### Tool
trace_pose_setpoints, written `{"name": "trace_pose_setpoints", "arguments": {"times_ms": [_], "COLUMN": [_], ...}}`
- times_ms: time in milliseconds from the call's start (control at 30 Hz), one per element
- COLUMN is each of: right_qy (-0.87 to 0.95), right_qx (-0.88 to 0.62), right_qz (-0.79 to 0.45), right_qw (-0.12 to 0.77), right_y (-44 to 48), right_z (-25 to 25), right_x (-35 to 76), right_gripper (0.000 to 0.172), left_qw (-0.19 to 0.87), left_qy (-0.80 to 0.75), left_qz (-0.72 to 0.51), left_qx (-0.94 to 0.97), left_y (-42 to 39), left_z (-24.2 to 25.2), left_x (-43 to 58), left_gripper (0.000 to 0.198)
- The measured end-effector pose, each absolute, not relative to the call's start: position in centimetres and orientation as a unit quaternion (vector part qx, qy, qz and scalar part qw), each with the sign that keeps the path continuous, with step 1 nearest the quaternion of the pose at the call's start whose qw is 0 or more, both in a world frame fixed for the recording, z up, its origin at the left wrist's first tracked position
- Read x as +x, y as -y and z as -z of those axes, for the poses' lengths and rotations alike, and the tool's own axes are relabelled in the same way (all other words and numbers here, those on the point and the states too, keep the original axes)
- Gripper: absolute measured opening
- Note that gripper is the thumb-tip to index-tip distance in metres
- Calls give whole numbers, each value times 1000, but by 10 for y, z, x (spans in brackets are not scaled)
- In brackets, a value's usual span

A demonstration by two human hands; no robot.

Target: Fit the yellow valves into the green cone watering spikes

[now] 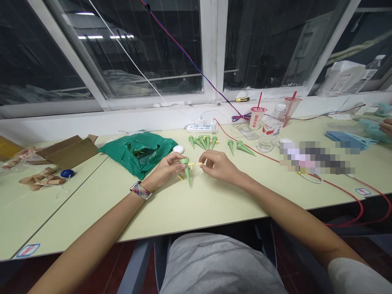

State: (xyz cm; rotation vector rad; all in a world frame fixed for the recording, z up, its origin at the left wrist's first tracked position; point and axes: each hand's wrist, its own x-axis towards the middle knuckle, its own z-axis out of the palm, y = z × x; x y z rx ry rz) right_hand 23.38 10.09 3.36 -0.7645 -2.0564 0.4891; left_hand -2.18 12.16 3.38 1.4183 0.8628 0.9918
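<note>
Over the table, my left hand [168, 168] is closed on a green plant watering spike [188, 176], its tip pointing down. A small yellow valve [192, 165] sticks out sideways from the spike's head. On the other side, my right hand [219, 164] pinches the far end of this yellow piece between thumb and fingertips; a thin pale section shows between. Another small yellow valve [180, 177] lies on the table beneath my left hand. Beyond my hands lie several green spikes [201, 142], some with yellow parts, and more spikes [245, 148] to the right.
A green plastic bag [139, 149] lies open at left, near a cardboard box [69, 151] and wooden pieces [41, 179]. A power strip [202, 128], drink cup [257, 118] and water bottle [272, 128] stand behind. A red cable [339, 188] crosses the right side; another person's hand [386, 126] shows there.
</note>
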Motion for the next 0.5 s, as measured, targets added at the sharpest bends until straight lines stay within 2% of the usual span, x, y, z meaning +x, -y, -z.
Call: {"name": "trace_pose_setpoints", "arguments": {"times_ms": [500], "right_qy": [847], "right_qx": [-278], "right_qz": [-150], "right_qw": [429], "right_y": [-97], "right_z": [-26], "right_x": [230], "right_gripper": [10], "left_qw": [555], "left_qy": [-374], "left_qz": [-396], "left_qx": [628], "left_y": [-119], "left_z": [-30], "left_x": [-20], "left_gripper": [39]}}
